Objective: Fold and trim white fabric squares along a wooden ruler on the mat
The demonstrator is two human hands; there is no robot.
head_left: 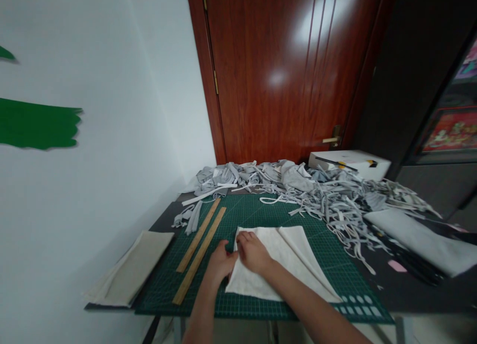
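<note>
A folded cream-white cloth (286, 264) lies on the green cutting mat (268, 212), with a diagonal fold running down its right side. At the cloth's left edge, my left hand (220, 263) is closed on the fabric, its thumb pointing right. My right hand (254, 252) rests over the upper left part of the cloth, fingers curled and pinching the edge close to my left thumb. The fingertips of both hands are partly hidden.
Two wooden rulers (201, 252) lie left of my hands. A folded beige cloth (137, 267) sits at the table's left edge. Grey fabric strips (328, 200) are heaped along the back and right, before a white box (350, 164). A rolled pale fabric (421, 237) lies far right.
</note>
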